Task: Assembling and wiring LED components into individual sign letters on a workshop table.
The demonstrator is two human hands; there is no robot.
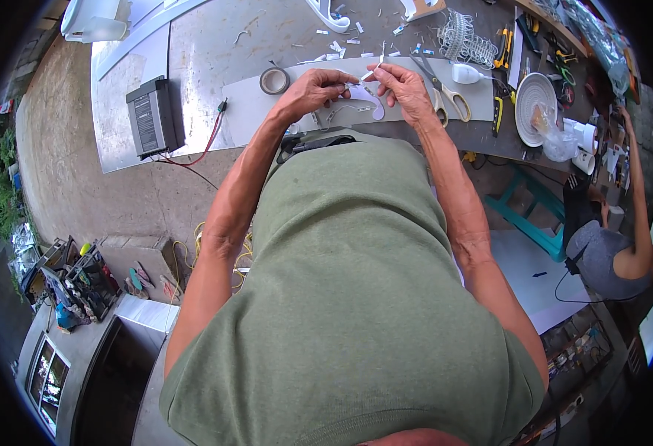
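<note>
Both hands meet over a grey board at the table's near edge. My left hand is closed in a pinch, its fingertips on something small that I cannot make out. My right hand pinches a small white strip-like piece between thumb and forefinger, close to the left fingertips. Just below the fingers lies a white curved piece, partly covered by the hands. A thin wired string of small white modules runs beside it. Scissors with beige handles lie right of my right hand.
A tape roll sits left of my hands. Farther left stands a black box with red and black leads. Small white pieces and coiled wire lie beyond. Pliers, a round white dish and another person are at right.
</note>
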